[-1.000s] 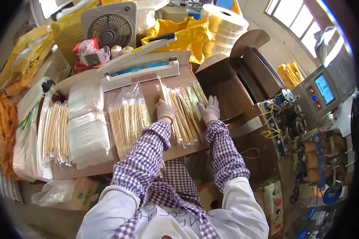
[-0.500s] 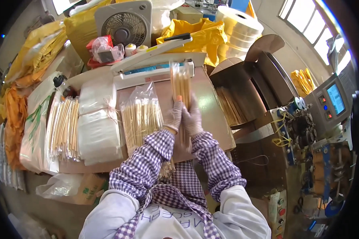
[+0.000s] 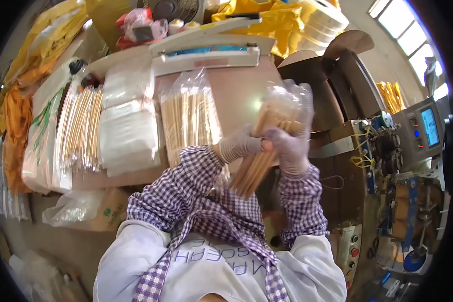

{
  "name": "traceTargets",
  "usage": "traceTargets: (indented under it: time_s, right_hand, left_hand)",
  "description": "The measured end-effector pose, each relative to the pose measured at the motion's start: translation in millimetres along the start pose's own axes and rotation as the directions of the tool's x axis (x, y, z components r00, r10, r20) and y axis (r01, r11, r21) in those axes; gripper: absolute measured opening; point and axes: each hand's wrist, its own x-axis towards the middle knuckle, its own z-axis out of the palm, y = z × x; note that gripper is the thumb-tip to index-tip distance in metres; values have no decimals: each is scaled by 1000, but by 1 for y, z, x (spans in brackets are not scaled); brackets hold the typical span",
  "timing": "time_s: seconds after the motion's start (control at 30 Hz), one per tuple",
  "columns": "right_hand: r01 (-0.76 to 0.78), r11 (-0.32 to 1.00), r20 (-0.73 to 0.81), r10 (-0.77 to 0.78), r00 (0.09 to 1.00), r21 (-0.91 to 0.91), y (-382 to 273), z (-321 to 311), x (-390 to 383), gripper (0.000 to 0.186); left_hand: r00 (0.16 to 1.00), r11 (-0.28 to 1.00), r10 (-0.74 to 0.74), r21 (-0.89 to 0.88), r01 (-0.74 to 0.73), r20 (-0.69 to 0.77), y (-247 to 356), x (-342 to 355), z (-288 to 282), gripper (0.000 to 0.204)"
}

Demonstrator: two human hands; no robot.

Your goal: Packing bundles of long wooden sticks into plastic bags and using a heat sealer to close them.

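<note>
My gloved left hand (image 3: 244, 142) and gloved right hand (image 3: 288, 150) are closed round a bundle of thin wooden sticks in clear wrappers (image 3: 254, 166), held tilted over the right front of the table, blurred by motion. Left of them lies a clear bag of sticks (image 3: 189, 113). Beside that is a tied stack of clear plastic bags (image 3: 128, 131), then a pile of loose wrapped sticks (image 3: 80, 128).
A white bag sealer (image 3: 206, 59) stands at the table's back, before yellow sacks (image 3: 261, 30) and a plastic film roll (image 3: 322, 22). A dark metal chute (image 3: 352, 90) and a machine with a lit control panel (image 3: 428, 126) are to my right.
My hands have come together, gathered up sticks from the table and moved them right and toward my body, tilting the bundle. The view has shifted too.
</note>
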Motion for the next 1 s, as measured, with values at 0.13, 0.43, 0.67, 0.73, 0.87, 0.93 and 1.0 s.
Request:
traceTargets:
  time_s: [0.13, 0.43, 0.67, 0.73, 0.87, 0.93, 1.0]
  right_hand:
    - [-334, 937, 168, 314, 935, 107, 9, -25, -21, 56]
    - [-684, 730, 166, 676, 718, -16, 61, -2, -50, 13]
    - [-458, 735, 85, 568, 819, -499, 98, 60, -74, 20]
    - [-314, 837, 55, 377, 925, -447, 104, 48, -103, 23]
    - [-243, 901, 36, 274, 961, -358, 59, 31, -166, 31]
    - [-684, 638, -59, 715, 697, -353, 34, 8, -177, 32]
    - [-255, 581, -7, 394, 919, -773, 42, -18, -178, 38]
  left_hand:
    - [954, 952, -296, -93, 290, -52, -18, -48, 35, 67]
    - [838, -72, 487, 945, 320, -246, -6, -135, -20, 40]
    - [669, 559, 490, 790, 252, -559, -26, -113, -44, 20]
    - [699, 462, 652, 885, -57, -295, -15, -118, -6, 12]
    - [812, 196, 584, 973, -120, -18, -20, -157, 32, 26]
    - [837, 282, 542, 954, -103, -70, -24, -177, 35, 30]
    - [792, 320, 546, 942, 105, -273, -36, -202, 27, 35]
